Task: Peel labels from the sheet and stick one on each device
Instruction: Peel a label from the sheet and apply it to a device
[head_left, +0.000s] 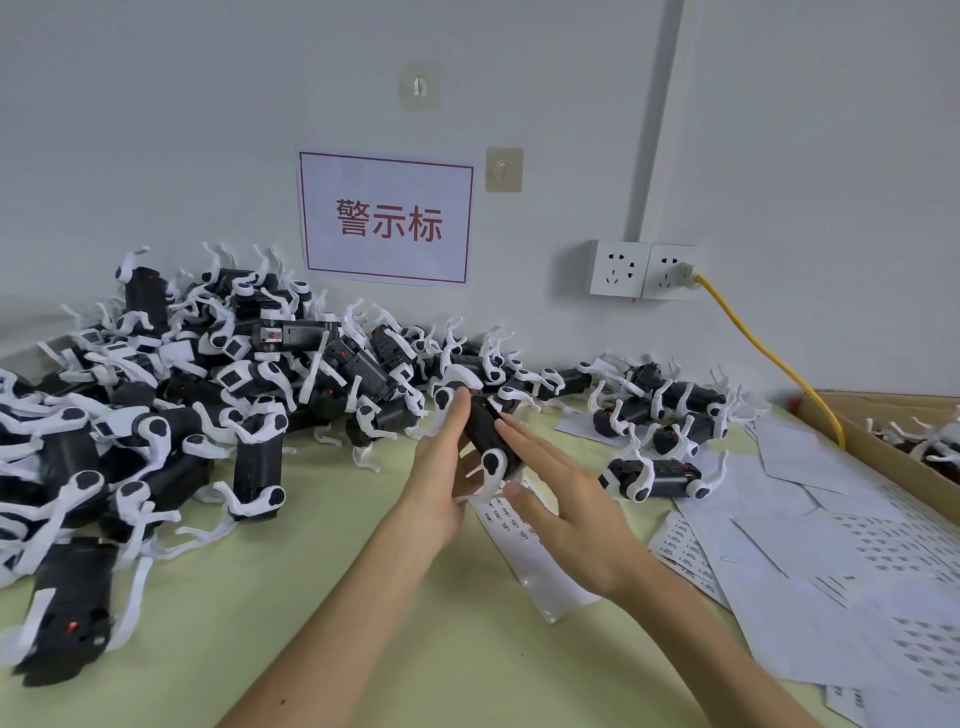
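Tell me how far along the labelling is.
Likely done: the small cluster of devices at right, though labels aren't discernible. In hand: the left hand grips one device while the right hand presses flat on it. Left: the large pile at left.

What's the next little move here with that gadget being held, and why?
Probably slide the right hand along the side of the device to press a label flat: the left hand grips the device above the label sheet, and the right fingers lie straight against it. The label itself is hidden.
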